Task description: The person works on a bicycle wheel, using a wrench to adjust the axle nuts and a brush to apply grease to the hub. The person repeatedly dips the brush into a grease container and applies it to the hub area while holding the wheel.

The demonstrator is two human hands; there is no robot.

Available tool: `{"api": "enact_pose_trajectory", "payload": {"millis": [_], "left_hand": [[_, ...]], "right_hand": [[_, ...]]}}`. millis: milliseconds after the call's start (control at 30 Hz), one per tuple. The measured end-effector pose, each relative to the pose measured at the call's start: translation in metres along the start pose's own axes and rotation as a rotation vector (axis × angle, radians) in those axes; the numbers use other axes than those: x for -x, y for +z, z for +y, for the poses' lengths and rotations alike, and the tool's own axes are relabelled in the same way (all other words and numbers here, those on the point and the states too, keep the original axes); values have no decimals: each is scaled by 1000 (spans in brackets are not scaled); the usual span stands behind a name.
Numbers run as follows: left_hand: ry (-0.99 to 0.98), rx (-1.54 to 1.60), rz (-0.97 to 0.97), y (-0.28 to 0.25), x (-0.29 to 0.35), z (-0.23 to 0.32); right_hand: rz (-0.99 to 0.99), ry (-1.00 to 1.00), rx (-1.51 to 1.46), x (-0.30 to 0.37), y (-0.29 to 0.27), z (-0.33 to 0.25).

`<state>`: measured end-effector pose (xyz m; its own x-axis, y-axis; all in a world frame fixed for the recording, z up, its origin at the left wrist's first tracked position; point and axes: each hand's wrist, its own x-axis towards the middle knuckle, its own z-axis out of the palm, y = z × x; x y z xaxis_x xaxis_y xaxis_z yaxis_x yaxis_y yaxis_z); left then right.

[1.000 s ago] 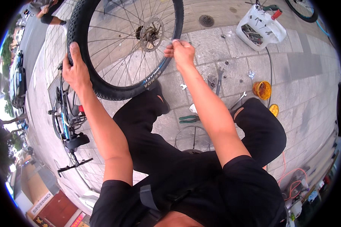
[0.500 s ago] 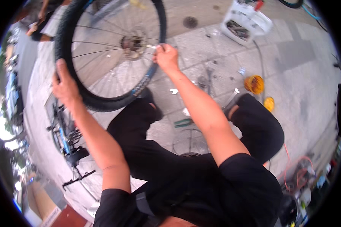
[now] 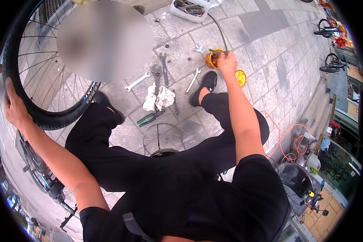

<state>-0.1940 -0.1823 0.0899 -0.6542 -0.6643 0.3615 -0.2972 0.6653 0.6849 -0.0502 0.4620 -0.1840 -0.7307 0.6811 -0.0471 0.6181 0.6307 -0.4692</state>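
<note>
Left hand (image 3: pixel 14 108) grips bicycle wheel (image 3: pixel 36 80) tyre, frame left; right hand (image 3: pixel 226 62) curled over orange tin (image 3: pixel 212 59), upper centre, pinch unclear.

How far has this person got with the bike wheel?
Done: the wheel is off the bike, tyre on, and wrenches, pliers and rags lie out on the paving. In hand: the left hand steadies the tyre while the right hand reaches into a small orange tub; what it picks up is hidden. Left: probably more hub work and refitting.
</note>
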Motion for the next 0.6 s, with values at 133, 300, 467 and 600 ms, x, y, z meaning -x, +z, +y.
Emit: {"api": "enact_pose_trajectory", "payload": {"millis": [133, 300, 467, 600], "left_hand": [[33, 31, -16, 0, -1, -1], [115, -77, 33, 9, 22, 24], [163, -219, 43, 18, 3, 18], [373, -396, 1, 3, -42, -26]], "right_hand": [[33, -75, 304, -9, -8, 39], [16, -156, 419, -25, 51, 99], [-115, -125, 449, -31, 76, 113], [-152, -116, 357, -28, 28, 63]]}}
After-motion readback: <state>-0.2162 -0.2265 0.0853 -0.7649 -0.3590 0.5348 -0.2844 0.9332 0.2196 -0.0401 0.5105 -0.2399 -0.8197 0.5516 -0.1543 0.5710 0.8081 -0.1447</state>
